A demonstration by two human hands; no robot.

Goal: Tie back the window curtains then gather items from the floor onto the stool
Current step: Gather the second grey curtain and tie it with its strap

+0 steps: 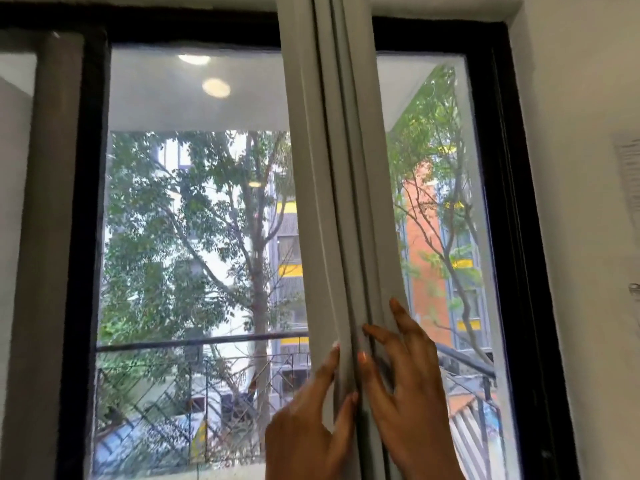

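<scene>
Now the curtain [332,202] sits pressed between both hands' fingers [331,367].

I count two hands, left hand [304,427] and right hand [412,393]; two curtains, left curtain [52,202] and middle curtain [332,168]; one window [512,168].

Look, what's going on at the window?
A person holds the grey curtain bunched into narrow folds in front of the window. Both hands press against the bunch low down, the left hand on its left side, the right hand on its right. No tie-back shows around it yet.
</scene>
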